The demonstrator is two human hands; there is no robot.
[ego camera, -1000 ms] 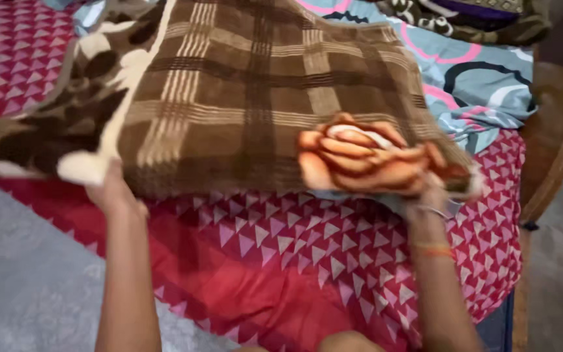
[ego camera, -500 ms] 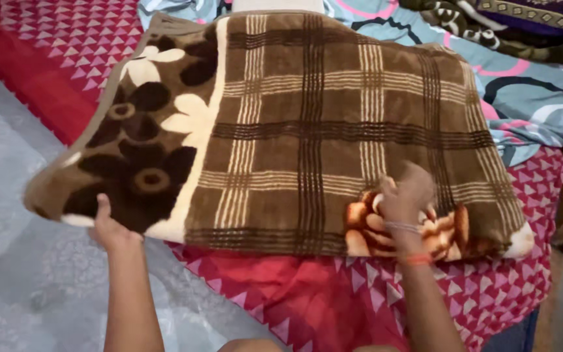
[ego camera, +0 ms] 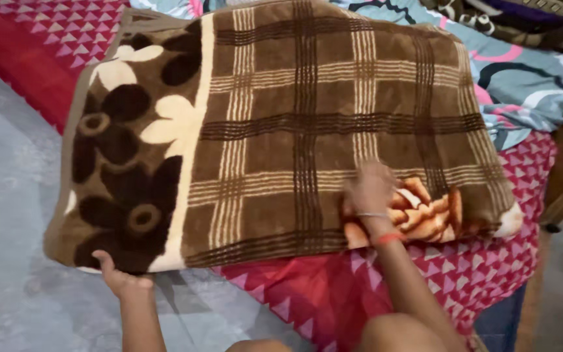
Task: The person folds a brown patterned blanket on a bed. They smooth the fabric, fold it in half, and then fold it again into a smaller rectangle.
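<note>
The left hand (ego camera: 120, 279) pinches the corner of the brown blanket (ego camera: 281, 130). The right hand (ego camera: 369, 190) lies on it, maybe flat; it's blurry.

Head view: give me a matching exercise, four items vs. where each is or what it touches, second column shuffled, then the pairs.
1. left hand
2. right hand
3. red triangle-print sheet
4. blue sheet with pink rings

A. flat on top of the brown plaid blanket, by its orange flower
B. under the blanket's near edge
C. far right, behind the blanket
D. gripping the blanket's dark floral corner

Pairs: 1-D, 2-A, 3-B, 4-C
</note>
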